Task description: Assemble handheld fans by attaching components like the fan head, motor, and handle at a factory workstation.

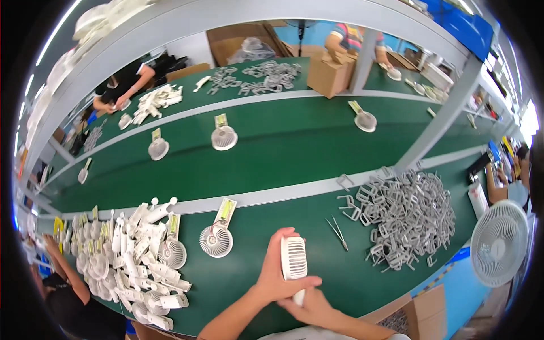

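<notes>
A small white handheld fan [294, 259] stands upright between my hands, its slatted side turned up toward me. My left hand [274, 273] wraps round the fan head from the left. Lower down, my right hand [311, 307] is closed around the handle, which its fingers mostly hide. Metal tweezers [338, 233] lie on the green table to the right of the fan. Just left of my hands rests an opened fan [216, 240] with its green circuit board and wires exposed.
A heap of grey U-shaped brackets [405, 218] covers the right side. White casings and fans [136, 255] pile up at left. Beyond a grey rail [249, 199], a green conveyor [272, 144] carries several fans. A large standing fan [498, 243] is at right. Other people work around.
</notes>
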